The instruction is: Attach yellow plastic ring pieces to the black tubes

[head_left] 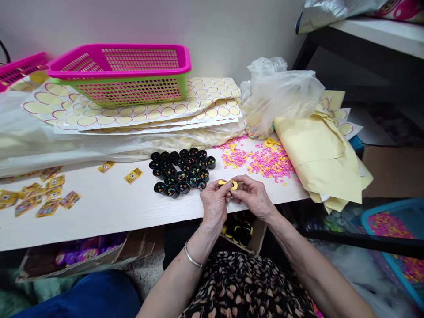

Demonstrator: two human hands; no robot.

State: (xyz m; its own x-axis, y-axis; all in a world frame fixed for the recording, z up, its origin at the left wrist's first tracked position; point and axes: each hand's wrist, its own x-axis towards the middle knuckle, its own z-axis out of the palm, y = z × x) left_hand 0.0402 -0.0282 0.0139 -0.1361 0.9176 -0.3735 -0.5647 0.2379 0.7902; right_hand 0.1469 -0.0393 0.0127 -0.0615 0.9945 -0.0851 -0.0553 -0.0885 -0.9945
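Black patterned clothing (238, 287) sits closest, nearer than the black cups (182, 175). Just right of those cups, the left hand (213, 201) and right hand (254, 197) are nearly closed, fingertips pinching a small yellow piece (235, 185) near the edge of the desk (126, 212). Pink and yellow beads (271, 163) lie right of the cups, a pink-and-green basket (119, 73) behind and left of them.
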